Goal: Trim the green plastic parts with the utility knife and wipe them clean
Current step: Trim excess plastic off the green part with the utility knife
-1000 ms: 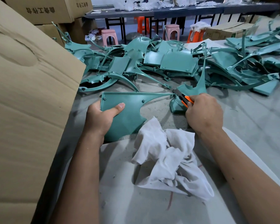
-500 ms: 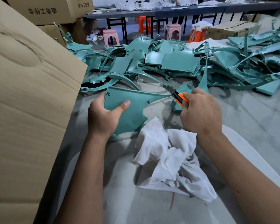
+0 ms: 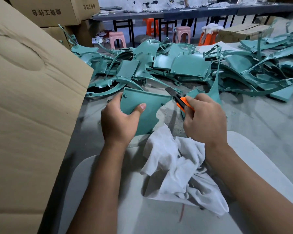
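Since a second ago knife blade slid left along panel's top edge. Left hand (image 3: pixel 120 119) grips green panel (image 3: pixel 142 108) mid-worktop; right hand (image 3: pixel 205 119) holds utility knife (image 3: pixel 178 98). We judge panel light, stiff, slick; hold near corner.

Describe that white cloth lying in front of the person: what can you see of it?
The white cloth is a crumpled rag, soft-looking fabric bunched into folds. It lies loose on the pale surface between the person's forearms, below the green part. Neither hand grips it; the right wrist passes just over its upper right edge.
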Tool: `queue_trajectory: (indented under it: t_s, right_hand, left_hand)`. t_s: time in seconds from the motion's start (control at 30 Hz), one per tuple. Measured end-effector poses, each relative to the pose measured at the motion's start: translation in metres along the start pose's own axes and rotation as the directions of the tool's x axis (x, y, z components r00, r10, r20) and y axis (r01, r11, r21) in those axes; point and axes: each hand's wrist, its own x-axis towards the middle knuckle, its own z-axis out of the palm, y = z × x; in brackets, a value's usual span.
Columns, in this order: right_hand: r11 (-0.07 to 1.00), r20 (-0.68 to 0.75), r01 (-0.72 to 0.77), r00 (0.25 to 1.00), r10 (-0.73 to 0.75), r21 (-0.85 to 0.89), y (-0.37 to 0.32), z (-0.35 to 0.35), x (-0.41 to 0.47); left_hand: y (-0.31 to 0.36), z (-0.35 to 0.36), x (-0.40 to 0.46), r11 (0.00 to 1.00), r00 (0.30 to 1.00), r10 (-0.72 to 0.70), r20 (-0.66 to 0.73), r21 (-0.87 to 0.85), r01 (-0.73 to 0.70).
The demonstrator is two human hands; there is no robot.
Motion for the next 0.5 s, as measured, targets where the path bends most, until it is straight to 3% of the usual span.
queue_trajectory:
  t_s: [0.17, 0.27, 0.37, 0.5]
  right_hand:
    - [0.958, -0.094, 0.219, 0.974, -0.204, 0.184, -0.003, -0.003, -0.001]
    - [0.99, -0.183, 0.041, 0.983, -0.015, 0.138, 0.011, 0.004, 0.001]
    - [0.982, -0.138, -0.191, 0.972, 0.188, -0.01, 0.035, 0.009, 0.007]
    - [0.964, -0.117, -0.263, 0.959, 0.258, -0.036, 0.053, 0.007, 0.011]
  left_hand:
    - [-0.004, -0.003, 0.001, 0.999, 1.0, -0.016, 0.004, -0.05, 0.017]
    - [-0.002, -0.004, 0.0, 0.996, 0.999, 0.028, 0.042, -0.084, -0.024]
    - [-0.005, -0.01, 0.002, 0.986, 0.995, 0.062, 0.073, -0.16, -0.05]
    - [-0.011, -0.016, 0.005, 0.968, 0.99, 0.071, 0.123, -0.249, -0.038]
